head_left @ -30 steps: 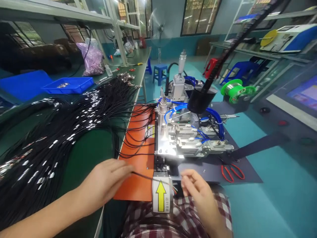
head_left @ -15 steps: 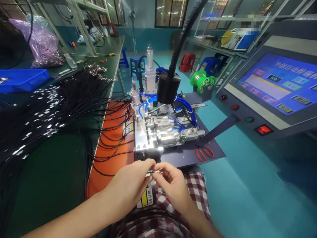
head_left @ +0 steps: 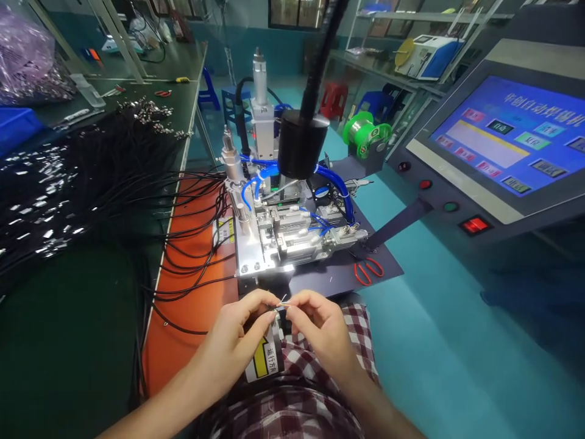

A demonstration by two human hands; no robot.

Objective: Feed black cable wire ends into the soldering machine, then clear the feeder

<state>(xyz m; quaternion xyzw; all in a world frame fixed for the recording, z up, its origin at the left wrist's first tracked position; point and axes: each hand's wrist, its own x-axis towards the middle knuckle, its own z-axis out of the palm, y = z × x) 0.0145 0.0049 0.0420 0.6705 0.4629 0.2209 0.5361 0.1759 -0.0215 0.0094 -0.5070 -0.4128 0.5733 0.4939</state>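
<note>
Thin stripped wires stick out between my two hands at the end of a black cable. My left hand is closed, thumb and forefinger pinching the cable end. From the other side my right hand pinches the thin wires with thumb and fingertips. Both hands are just in front of the bench machine, above a yellow and white label. Several black cables run from the pile on the left into the machine's left side.
A large pile of black cables covers the green table at left. Red-handled scissors lie on the machine's dark base. A black flexible lamp hangs over the machine. A green solder spool and a control screen stand at right.
The view has shifted, so the scene sits further left and higher. My left hand has turned, its thumb now showing. The wires, fanned out before, now lie mostly between both hands' fingertips.
</note>
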